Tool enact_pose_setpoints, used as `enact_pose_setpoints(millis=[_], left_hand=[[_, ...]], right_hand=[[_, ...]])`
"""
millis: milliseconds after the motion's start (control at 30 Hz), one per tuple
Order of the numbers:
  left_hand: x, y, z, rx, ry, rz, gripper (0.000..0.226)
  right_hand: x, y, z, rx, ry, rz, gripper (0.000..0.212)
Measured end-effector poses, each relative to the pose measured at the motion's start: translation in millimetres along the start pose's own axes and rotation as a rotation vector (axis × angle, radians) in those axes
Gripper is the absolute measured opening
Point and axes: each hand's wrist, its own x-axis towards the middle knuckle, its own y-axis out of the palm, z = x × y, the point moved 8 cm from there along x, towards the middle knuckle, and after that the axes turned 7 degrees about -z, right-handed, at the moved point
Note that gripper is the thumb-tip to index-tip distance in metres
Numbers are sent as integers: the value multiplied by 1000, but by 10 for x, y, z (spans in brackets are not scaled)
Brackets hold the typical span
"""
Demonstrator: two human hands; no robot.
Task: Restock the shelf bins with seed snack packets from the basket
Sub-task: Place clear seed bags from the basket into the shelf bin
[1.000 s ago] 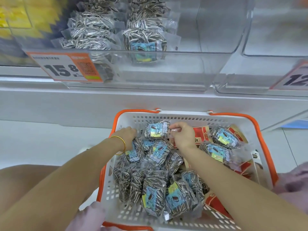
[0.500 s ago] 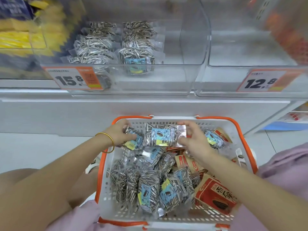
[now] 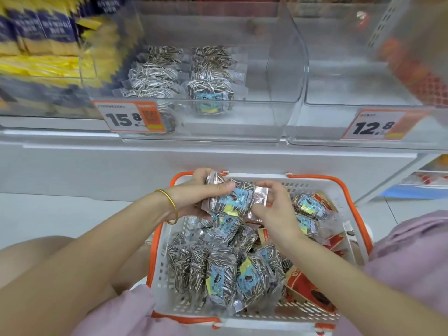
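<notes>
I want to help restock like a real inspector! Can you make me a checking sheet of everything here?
Surface: white shelf carries two clear bins.
Job's things: seed packet held over basket, many more inside; 15.8 bin partly stocked; 12.8 bin shows no packets.
Clutter: red packets mixed into the basket.
Hands: left hand and right hand both grip the seed packet.
Cables: nothing seen.
Surroundings: yellow packs on the left, blurred.

Yellow and blue packs (image 3: 43, 57), upper left: blurred, print unreadable. Orange netted goods (image 3: 417, 76), right: blurred, cut by the frame edge. 15.8 price tag (image 3: 131, 117): small print illegible; it hides part of a shelved seed packet (image 3: 169, 122). Left hand (image 3: 194, 197): fingers concealed behind the held seed packet (image 3: 230, 200).
</notes>
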Motion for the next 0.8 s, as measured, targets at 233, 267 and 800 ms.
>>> enact_pose_setpoints(millis=[233, 267, 800], left_hand=[[-117, -112, -291, 177, 186, 15, 70], [-166, -102, -356, 229, 230, 32, 69], [-1018, -693, -1542, 273, 1123, -564, 55]], right_hand=[[-35, 29, 574, -396, -295, 69, 39], [-48, 76, 694, -504, -355, 164, 52], [135, 135, 2341, -616, -609, 270, 70]])
